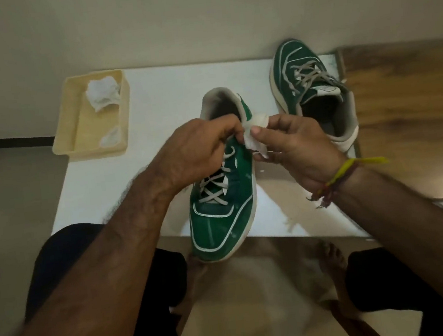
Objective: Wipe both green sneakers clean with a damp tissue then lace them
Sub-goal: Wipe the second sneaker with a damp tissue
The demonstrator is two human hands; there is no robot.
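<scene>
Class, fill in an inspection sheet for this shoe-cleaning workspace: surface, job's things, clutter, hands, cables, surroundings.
Surface: white table, set against a pale wall.
Job's things: near green sneaker, toe past the table's front edge, laces in; far green sneaker at the back right, loosely laced; white tissue against the near sneaker's collar.
Clutter: cream tray at the back left, holding crumpled tissues.
Hands: left hand grips the near sneaker's collar; right hand pinches the tissue.
Cables: nothing seen.
Surroundings: wooden surface to the right; person's bare feet on pale floor below.
</scene>
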